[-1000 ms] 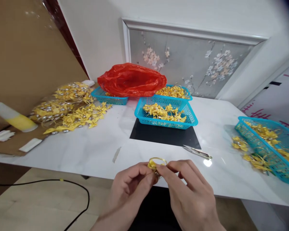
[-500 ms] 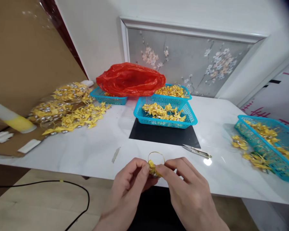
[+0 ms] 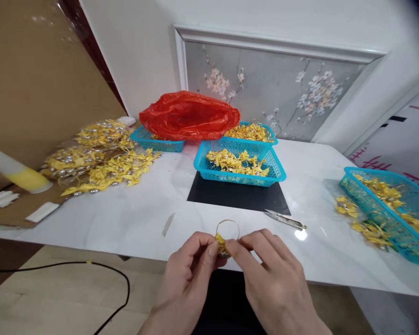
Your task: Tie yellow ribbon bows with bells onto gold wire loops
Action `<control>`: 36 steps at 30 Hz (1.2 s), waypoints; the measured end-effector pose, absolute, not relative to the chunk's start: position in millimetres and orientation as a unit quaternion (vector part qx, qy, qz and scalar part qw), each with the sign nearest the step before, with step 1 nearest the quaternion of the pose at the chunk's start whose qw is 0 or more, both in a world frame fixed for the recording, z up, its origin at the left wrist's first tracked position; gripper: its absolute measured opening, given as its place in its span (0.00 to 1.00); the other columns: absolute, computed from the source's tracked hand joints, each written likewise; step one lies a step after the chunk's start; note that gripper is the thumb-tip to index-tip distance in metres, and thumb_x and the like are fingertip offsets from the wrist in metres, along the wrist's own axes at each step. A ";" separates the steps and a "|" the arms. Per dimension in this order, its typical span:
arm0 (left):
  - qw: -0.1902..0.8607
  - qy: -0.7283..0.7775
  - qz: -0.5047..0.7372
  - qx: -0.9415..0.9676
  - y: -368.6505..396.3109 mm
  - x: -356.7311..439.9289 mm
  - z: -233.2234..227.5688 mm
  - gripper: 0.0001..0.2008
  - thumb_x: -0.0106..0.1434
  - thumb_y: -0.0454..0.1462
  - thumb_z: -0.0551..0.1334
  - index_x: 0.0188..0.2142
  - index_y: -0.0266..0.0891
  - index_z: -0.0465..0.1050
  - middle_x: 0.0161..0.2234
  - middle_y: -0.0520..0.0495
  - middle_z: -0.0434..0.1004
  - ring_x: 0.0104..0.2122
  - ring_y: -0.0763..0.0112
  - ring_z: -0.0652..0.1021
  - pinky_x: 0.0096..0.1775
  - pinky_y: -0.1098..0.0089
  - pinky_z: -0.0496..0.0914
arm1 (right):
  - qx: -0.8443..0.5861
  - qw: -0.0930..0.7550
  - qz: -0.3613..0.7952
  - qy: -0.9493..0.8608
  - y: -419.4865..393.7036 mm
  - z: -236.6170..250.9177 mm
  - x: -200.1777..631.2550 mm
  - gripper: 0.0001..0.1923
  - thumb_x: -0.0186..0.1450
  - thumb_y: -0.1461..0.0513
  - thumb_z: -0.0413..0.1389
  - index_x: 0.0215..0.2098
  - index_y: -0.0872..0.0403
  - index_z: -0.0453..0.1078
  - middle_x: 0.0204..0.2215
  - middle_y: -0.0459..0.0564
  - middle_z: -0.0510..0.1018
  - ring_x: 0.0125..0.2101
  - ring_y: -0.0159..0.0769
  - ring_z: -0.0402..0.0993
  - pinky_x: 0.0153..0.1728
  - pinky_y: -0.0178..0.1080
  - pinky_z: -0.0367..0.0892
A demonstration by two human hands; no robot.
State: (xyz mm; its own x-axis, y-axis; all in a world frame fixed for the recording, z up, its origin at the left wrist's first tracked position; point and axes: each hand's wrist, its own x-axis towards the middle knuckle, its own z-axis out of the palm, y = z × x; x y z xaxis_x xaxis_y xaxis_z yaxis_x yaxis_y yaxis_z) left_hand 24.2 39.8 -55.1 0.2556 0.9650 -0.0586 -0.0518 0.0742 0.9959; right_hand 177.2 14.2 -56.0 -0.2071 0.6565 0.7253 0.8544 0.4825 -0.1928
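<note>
Close to the table's front edge, my left hand (image 3: 192, 272) pinches a small yellow ribbon ornament (image 3: 221, 242) between thumb and fingers. My right hand (image 3: 274, 270) is closed on the ornament's other side, its fingertips against the ribbon. A thin gold loop (image 3: 228, 221) stands up from the ornament between both hands. The ornament's lower part is mostly hidden by my fingers. Beyond my right hand lie thread snips (image 3: 286, 219) with pointed blades, partly over a black sheet (image 3: 237, 197).
A blue basket (image 3: 240, 179) of yellow ornaments sits on the black sheet, with more blue baskets behind. A red plastic bag (image 3: 190, 116) covers one. Another basket (image 3: 387, 218) stands right, loose ornaments (image 3: 372, 232) beside it. Beaded yellow strands (image 3: 115, 170) lie left, near a spool (image 3: 19, 172).
Both hands keep hold of the ornament. My left hand has shifted slightly to the right and the fingers have moved a little; the gold loop has tilted slightly.
</note>
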 end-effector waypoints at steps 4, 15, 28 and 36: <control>0.604 0.424 0.452 0.501 39.9 26.8 -58.1 0.12 0.65 0.44 0.64 0.29 0.40 0.73 0.28 0.54 0.72 0.31 0.72 0.75 0.37 0.75 0.76 | -0.490 0.398 -0.094 -0.770 15.5 -54.1 178.0 0.15 0.70 0.71 0.47 0.40 0.57 0.76 0.28 0.51 0.74 0.29 0.36 0.65 0.29 0.38 0.62; 0.490 0.441 0.416 0.626 42.7 24.7 -63.5 0.10 0.68 0.41 0.59 0.31 0.41 0.73 0.26 0.53 0.74 0.28 0.71 0.75 0.31 0.74 0.71 | -0.489 0.455 0.006 -0.744 15.1 -58.4 174.6 0.11 0.69 0.71 0.50 0.40 0.55 0.73 0.31 0.49 0.79 0.28 0.33 0.75 0.27 0.34 0.74; 0.374 0.411 0.444 0.703 46.7 26.7 -74.4 0.09 0.68 0.32 0.57 0.35 0.41 0.75 0.32 0.50 0.78 0.32 0.69 0.77 0.36 0.72 0.73 | -0.466 0.485 -0.097 -0.734 17.6 -63.9 167.2 0.10 0.69 0.72 0.50 0.43 0.57 0.71 0.31 0.49 0.82 0.29 0.31 0.82 0.30 0.29 0.76; 0.442 0.437 0.400 0.674 43.0 30.1 -66.6 0.11 0.69 0.38 0.55 0.31 0.41 0.70 0.26 0.52 0.72 0.28 0.69 0.73 0.31 0.71 0.68 | -0.505 0.561 -0.009 -0.656 20.2 -56.9 166.9 0.10 0.68 0.70 0.53 0.32 0.54 0.72 0.35 0.51 0.74 0.32 0.30 0.77 0.26 0.27 0.73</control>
State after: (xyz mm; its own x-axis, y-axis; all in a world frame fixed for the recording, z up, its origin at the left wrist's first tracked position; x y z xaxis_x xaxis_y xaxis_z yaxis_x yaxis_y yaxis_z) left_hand 30.1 43.0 -66.6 0.2995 0.9417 0.1534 0.2358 -0.2288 0.9445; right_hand 166.9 20.2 -56.9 0.1400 0.6527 0.7445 0.6721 0.4895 -0.5555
